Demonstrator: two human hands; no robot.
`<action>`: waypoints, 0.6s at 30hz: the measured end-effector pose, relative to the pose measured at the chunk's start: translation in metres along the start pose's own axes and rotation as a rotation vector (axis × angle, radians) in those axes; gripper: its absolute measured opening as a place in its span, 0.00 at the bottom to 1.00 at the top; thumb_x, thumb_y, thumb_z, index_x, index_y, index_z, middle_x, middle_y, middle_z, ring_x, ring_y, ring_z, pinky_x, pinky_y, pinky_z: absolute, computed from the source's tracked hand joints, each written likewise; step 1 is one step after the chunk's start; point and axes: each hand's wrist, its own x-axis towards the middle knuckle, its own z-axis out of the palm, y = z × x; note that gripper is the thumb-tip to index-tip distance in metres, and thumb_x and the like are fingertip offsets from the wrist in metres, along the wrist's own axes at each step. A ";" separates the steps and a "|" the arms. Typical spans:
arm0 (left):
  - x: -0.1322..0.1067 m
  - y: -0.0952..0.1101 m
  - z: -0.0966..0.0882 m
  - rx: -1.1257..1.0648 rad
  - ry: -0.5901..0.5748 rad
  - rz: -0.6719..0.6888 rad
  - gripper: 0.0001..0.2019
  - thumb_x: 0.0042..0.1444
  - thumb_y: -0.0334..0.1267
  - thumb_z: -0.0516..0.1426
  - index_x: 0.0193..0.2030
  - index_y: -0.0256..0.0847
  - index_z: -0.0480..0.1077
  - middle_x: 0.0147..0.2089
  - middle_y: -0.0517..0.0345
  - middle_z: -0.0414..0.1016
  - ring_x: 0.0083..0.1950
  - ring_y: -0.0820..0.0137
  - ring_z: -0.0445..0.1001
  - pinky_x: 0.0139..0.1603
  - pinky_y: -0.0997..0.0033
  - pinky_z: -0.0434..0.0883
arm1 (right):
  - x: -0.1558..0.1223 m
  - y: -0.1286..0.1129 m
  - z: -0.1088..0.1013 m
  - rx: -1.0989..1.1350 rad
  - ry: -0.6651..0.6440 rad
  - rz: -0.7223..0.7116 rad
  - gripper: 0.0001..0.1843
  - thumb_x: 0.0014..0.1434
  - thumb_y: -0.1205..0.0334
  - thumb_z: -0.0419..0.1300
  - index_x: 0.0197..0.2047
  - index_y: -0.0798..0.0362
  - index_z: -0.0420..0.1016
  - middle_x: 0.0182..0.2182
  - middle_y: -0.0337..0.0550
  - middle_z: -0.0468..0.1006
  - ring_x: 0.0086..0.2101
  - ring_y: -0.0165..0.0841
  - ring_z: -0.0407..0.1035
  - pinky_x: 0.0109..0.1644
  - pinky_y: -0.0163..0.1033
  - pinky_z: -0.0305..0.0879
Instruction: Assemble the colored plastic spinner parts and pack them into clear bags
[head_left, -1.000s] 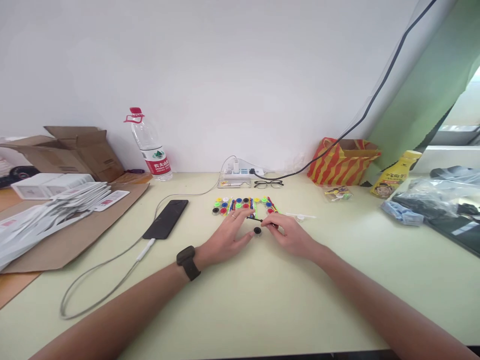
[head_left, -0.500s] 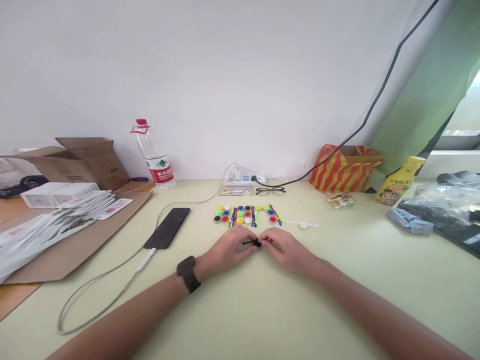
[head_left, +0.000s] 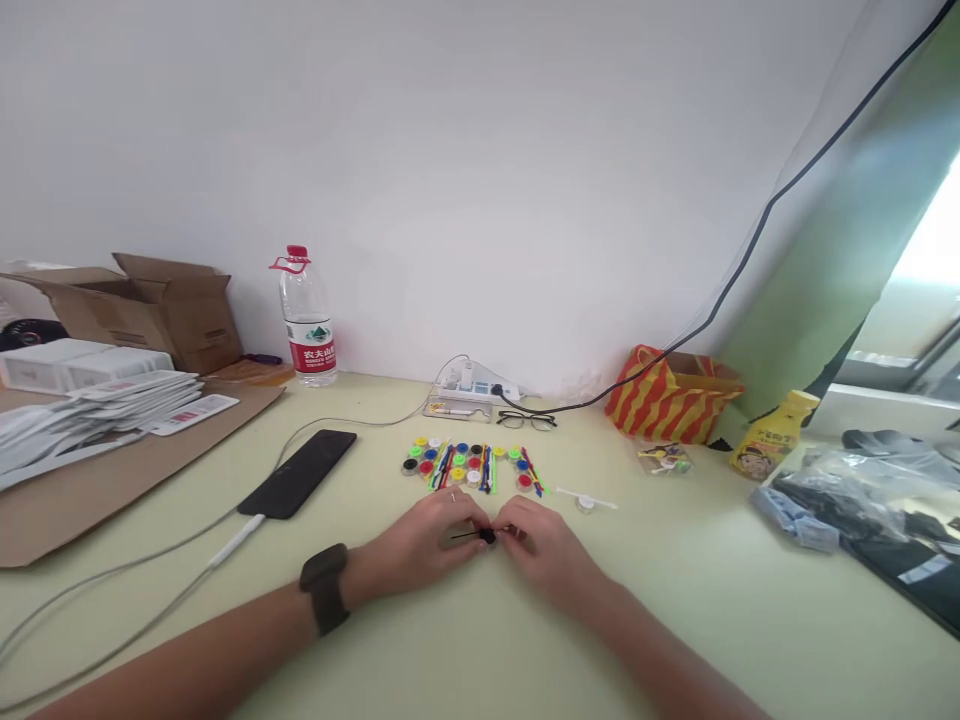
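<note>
My left hand [head_left: 421, 542], with a black watch on the wrist, pinches a small black disc with a thin stick [head_left: 487, 536]. Its stick points left beneath my fingers. From the other side, my right hand [head_left: 551, 552] closes its fingertips at the disc's right edge, covering part of it. Just beyond my hands lie several small coloured discs with clear bases [head_left: 458, 474] and bundles of thin coloured sticks [head_left: 487, 470]. To the right, a white stick with a clear disc [head_left: 585, 503] rests on the table.
A black phone [head_left: 300, 474] on a charging cable lies left. Behind are a water bottle [head_left: 311, 335], a power strip [head_left: 476, 383] and glasses [head_left: 527, 420]. A striped bag [head_left: 667, 400] and yellow bottle [head_left: 772, 438] stand right; a cardboard box [head_left: 172, 315] sits far left.
The camera view has tilted and shifted, so the table things sit lower in the picture. Both hands stay together around the black disc, with little visible change in their grip.
</note>
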 end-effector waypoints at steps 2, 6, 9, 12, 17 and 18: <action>0.000 0.001 -0.001 0.010 -0.002 -0.002 0.06 0.66 0.39 0.61 0.48 0.47 0.77 0.45 0.55 0.80 0.49 0.62 0.76 0.51 0.63 0.72 | -0.001 0.001 0.001 -0.012 0.007 -0.012 0.11 0.63 0.76 0.55 0.37 0.50 0.74 0.36 0.41 0.77 0.37 0.34 0.72 0.41 0.37 0.66; 0.000 0.002 -0.002 0.025 -0.013 -0.020 0.07 0.66 0.39 0.61 0.49 0.47 0.77 0.45 0.56 0.80 0.49 0.63 0.76 0.51 0.63 0.72 | -0.002 0.005 0.004 -0.051 0.032 -0.029 0.11 0.62 0.75 0.56 0.37 0.50 0.75 0.36 0.41 0.78 0.36 0.34 0.73 0.40 0.37 0.66; 0.000 0.004 -0.005 0.043 -0.045 -0.024 0.07 0.66 0.38 0.61 0.49 0.46 0.77 0.45 0.55 0.81 0.50 0.62 0.77 0.52 0.62 0.72 | -0.001 0.005 0.005 -0.060 0.049 -0.037 0.11 0.64 0.73 0.56 0.38 0.50 0.78 0.35 0.42 0.79 0.35 0.34 0.74 0.39 0.37 0.66; -0.001 0.000 -0.004 0.049 -0.027 -0.001 0.06 0.65 0.39 0.61 0.47 0.44 0.77 0.46 0.53 0.82 0.49 0.61 0.78 0.54 0.60 0.73 | -0.002 0.006 0.009 -0.022 0.007 -0.041 0.11 0.67 0.68 0.57 0.40 0.49 0.81 0.37 0.45 0.80 0.37 0.36 0.75 0.42 0.39 0.69; -0.006 -0.012 0.002 0.052 -0.038 0.015 0.06 0.64 0.40 0.62 0.46 0.45 0.77 0.44 0.52 0.83 0.47 0.60 0.78 0.52 0.58 0.73 | -0.006 0.011 0.015 -0.013 0.017 -0.008 0.14 0.69 0.64 0.55 0.40 0.46 0.83 0.37 0.46 0.80 0.37 0.38 0.75 0.41 0.41 0.71; -0.006 -0.012 0.003 0.055 -0.049 0.010 0.06 0.65 0.41 0.62 0.47 0.45 0.77 0.44 0.52 0.82 0.47 0.60 0.78 0.52 0.57 0.73 | -0.006 0.011 0.015 -0.016 0.021 -0.014 0.14 0.69 0.64 0.55 0.41 0.46 0.83 0.37 0.47 0.80 0.37 0.39 0.75 0.41 0.42 0.72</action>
